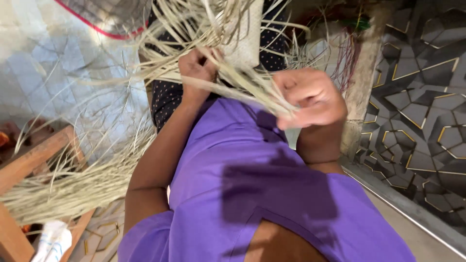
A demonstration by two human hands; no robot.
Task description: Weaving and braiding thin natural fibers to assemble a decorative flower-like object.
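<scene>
Two hands closed on pale straw strips (252,90): left hand (198,65) gripping near woven mat piece (245,41), right hand (310,97) pinching strip ends above purple cloth (252,179). Loose straw bundle (73,182) lying across wooden frame (29,160) at left, patterned floor (422,111) at right.

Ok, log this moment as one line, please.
left hand: gripping pale straw strips | right hand: fist closed on same strips | woven piece: above hands | loose straw bundle: on wooden frame
</scene>
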